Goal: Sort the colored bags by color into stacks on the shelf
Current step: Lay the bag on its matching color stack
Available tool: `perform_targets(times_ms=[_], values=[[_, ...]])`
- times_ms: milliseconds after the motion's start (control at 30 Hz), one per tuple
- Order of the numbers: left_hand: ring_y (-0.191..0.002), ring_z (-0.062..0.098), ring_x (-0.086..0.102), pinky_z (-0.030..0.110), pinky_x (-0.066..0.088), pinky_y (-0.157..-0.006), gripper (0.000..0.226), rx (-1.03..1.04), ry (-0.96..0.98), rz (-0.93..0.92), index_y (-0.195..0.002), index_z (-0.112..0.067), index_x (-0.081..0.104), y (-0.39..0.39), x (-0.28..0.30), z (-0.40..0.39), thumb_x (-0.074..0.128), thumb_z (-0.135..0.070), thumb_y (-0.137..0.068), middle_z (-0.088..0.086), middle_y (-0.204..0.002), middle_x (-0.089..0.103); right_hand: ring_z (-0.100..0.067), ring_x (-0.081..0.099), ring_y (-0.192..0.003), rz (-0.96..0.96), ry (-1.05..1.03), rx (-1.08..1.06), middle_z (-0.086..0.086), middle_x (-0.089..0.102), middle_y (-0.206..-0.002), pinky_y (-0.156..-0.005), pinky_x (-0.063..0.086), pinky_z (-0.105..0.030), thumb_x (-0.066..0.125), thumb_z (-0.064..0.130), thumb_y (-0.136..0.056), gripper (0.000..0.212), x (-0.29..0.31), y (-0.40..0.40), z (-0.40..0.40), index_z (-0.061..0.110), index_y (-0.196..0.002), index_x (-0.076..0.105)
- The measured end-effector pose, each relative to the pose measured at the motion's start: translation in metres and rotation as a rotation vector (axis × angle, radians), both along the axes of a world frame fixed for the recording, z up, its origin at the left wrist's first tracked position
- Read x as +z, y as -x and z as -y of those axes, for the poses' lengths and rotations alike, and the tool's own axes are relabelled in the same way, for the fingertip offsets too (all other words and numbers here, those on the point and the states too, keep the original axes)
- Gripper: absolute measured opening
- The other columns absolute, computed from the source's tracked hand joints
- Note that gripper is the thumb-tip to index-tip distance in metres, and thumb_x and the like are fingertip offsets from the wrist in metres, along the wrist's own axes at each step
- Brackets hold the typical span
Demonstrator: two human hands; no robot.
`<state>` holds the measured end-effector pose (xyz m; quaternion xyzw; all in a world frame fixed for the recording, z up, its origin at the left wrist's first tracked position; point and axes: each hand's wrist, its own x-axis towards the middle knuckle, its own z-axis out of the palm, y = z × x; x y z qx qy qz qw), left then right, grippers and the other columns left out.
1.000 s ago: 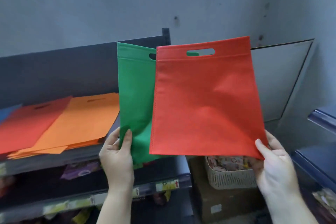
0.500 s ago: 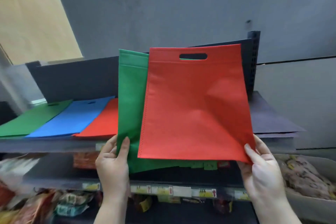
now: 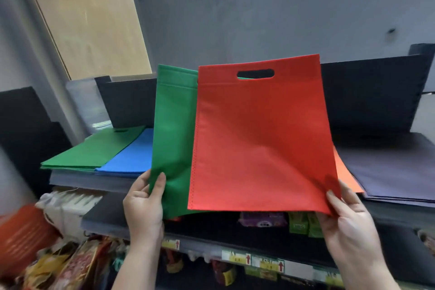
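Note:
I hold two flat fabric bags upright in front of the shelf. My right hand (image 3: 346, 216) pinches the lower right corner of a red bag (image 3: 261, 139) with a cut-out handle. My left hand (image 3: 144, 202) grips the lower left edge of a green bag (image 3: 173, 129), which stands behind the red one and is half hidden by it. On the shelf (image 3: 94, 181) lie a green stack (image 3: 94, 150), a blue stack (image 3: 131, 158), an orange bag (image 3: 346, 174) peeking out behind the red one, and a dark purple stack (image 3: 395, 172).
A dark back panel (image 3: 367, 94) rises behind the shelf top. Below it, a lower shelf with price tags (image 3: 266, 262) holds snack packets (image 3: 263, 221). More packaged goods (image 3: 58, 263) crowd the bottom left. A grey wall stands behind, with a tan board (image 3: 87, 16) at the upper left.
The view has swung left along the shelf, bringing the green and blue stacks into sight. Both hands keep their hold on the two raised bags.

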<state>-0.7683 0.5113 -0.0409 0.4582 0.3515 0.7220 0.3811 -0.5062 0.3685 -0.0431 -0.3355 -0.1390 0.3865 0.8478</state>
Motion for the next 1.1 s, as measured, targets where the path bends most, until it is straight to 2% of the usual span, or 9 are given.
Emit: perform_targets(times_ms=[133, 267, 367, 600, 667, 767, 933, 1000, 1100], values=[[-0.074, 0.003, 0.07, 0.013, 0.053, -0.062, 0.01, 0.076, 0.01, 0.033, -0.083, -0.023, 0.07, 0.013, 0.0, -0.023, 0.067, -0.013, -0.083, -0.001, -0.094, 0.071, -0.005, 0.07, -0.072, -0.002, -0.006, 0.03, 0.006, 0.075, -0.085, -0.058, 0.056, -0.017, 0.041, 0.001, -0.097, 0.029, 0.005, 0.008, -0.035, 0.019, -0.097, 0.064], [-0.067, -0.01, 0.065, 0.005, 0.047, -0.056, 0.017, 0.178, 0.004, -0.002, -0.079, -0.029, 0.064, 0.018, 0.008, -0.053, 0.067, -0.013, -0.085, -0.02, -0.077, 0.071, -0.004, 0.07, -0.074, 0.008, -0.043, 0.033, 0.007, 0.075, -0.085, -0.06, 0.055, -0.015, 0.041, 0.0, -0.097, 0.032, 0.014, 0.009, -0.077, 0.022, -0.096, 0.065], [-0.07, -0.016, 0.06, 0.008, 0.047, -0.059, 0.012, 0.267, 0.005, -0.017, -0.076, -0.02, 0.061, 0.017, 0.015, -0.081, 0.068, -0.016, -0.085, -0.025, -0.087, 0.062, -0.005, 0.07, -0.077, -0.01, -0.085, 0.037, 0.006, 0.075, -0.085, -0.062, 0.055, -0.016, 0.042, 0.0, -0.097, 0.031, 0.023, 0.004, -0.111, 0.022, -0.096, 0.064], [-0.06, -0.003, 0.066, 0.014, 0.052, -0.052, 0.005, 0.213, 0.03, 0.06, -0.09, -0.017, 0.062, 0.013, 0.02, -0.135, 0.064, -0.012, -0.088, -0.019, -0.078, 0.07, -0.005, 0.07, -0.076, -0.01, -0.134, 0.063, 0.005, 0.074, -0.084, -0.065, 0.056, -0.016, 0.041, 0.0, -0.097, 0.03, 0.036, 0.0, -0.174, 0.019, -0.096, 0.064], [-0.072, 0.006, 0.069, 0.019, 0.056, -0.06, 0.01, 0.228, 0.05, 0.091, -0.084, -0.022, 0.061, 0.02, 0.017, -0.148, 0.065, -0.013, -0.087, -0.009, -0.092, 0.073, -0.005, 0.07, -0.075, -0.012, -0.116, 0.064, 0.005, 0.074, -0.084, -0.064, 0.056, -0.016, 0.041, -0.001, -0.096, 0.029, 0.034, 0.003, -0.185, 0.018, -0.099, 0.063], [-0.114, 0.027, 0.059, 0.039, 0.048, -0.093, 0.036, 0.352, 0.092, -0.003, -0.059, -0.022, 0.046, 0.031, 0.01, -0.167, 0.069, -0.022, -0.085, -0.002, -0.124, 0.06, -0.006, 0.07, -0.075, -0.003, -0.089, 0.063, 0.003, 0.074, -0.084, -0.064, 0.056, -0.018, 0.042, -0.001, -0.096, 0.028, 0.03, 0.01, -0.197, 0.017, -0.101, 0.062], [-0.115, 0.031, 0.058, 0.022, 0.044, -0.085, 0.029, 0.369, 0.059, -0.081, -0.065, -0.032, 0.052, 0.04, 0.0, -0.194, 0.069, -0.021, -0.085, 0.004, -0.12, 0.062, -0.006, 0.069, -0.07, -0.002, -0.072, -0.015, 0.003, 0.074, -0.078, -0.064, 0.057, -0.018, 0.041, -0.002, -0.096, 0.029, 0.026, 0.03, -0.21, 0.018, -0.097, 0.061], [-0.111, 0.027, 0.059, 0.013, 0.04, -0.077, 0.035, 0.361, 0.038, -0.132, -0.057, -0.025, 0.049, 0.049, -0.003, -0.206, 0.069, -0.02, -0.086, -0.004, -0.113, 0.061, -0.005, 0.069, -0.067, 0.002, -0.056, -0.067, 0.004, 0.073, -0.076, -0.062, 0.056, -0.017, 0.04, -0.002, -0.097, 0.029, 0.022, 0.042, -0.212, 0.019, -0.096, 0.06], [-0.105, 0.031, 0.062, 0.014, 0.041, -0.067, 0.046, 0.322, 0.014, -0.176, -0.048, -0.016, 0.043, 0.066, -0.004, -0.222, 0.068, -0.021, -0.086, -0.01, -0.105, 0.062, -0.004, 0.068, -0.065, 0.036, -0.02, -0.164, 0.005, 0.073, -0.075, -0.06, 0.056, -0.017, 0.041, -0.001, -0.097, 0.029, 0.017, 0.063, -0.212, 0.021, -0.097, 0.06]])
